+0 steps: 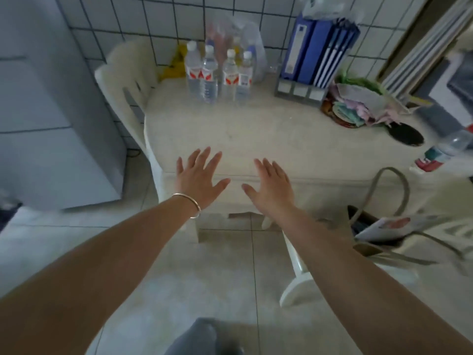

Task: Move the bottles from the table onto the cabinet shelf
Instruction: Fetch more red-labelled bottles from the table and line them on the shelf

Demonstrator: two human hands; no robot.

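I see both hands over the near edge of the table (256, 129), palms down, fingers spread, holding nothing: left hand (198, 176), right hand (272, 185). Four bottles (220, 75) stand upright, clustered at the table's far edge by the tiled wall. Another bottle (445, 152) lies at the right edge.

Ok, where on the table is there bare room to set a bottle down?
The broad middle of the table is bare, between both hands and the standing bottles. Crowded: back edge with file holder, right side with paper-filled dish, dark disc and lying bottle.
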